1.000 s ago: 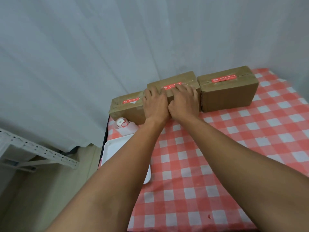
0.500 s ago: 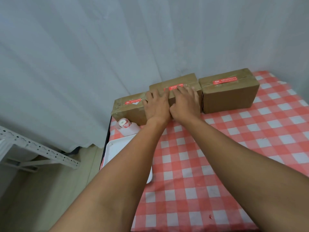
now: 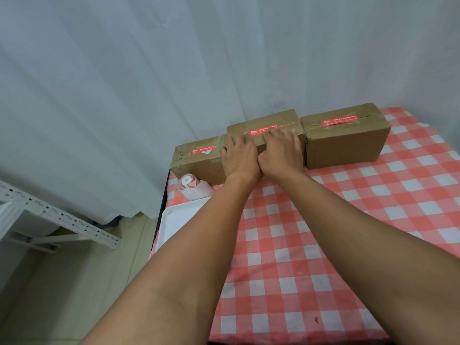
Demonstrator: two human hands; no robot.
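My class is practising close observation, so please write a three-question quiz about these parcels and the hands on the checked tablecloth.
1. True or false: the left hand and the right hand both rest on the middle cardboard box.
2. What lies on the checked tablecloth just in front of the left cardboard box? A) label roll B) scissors C) cup
3. Fill in: ___ boxes stand in the row by the curtain.
Key: 1 true; 2 A; 3 three.

The red-checked table [image 3: 348, 220] carries left box [image 3: 199, 163], middle box [image 3: 263, 120], right box [image 3: 344, 143], a sticker roll [image 3: 190, 184] and a white tray [image 3: 179, 217].
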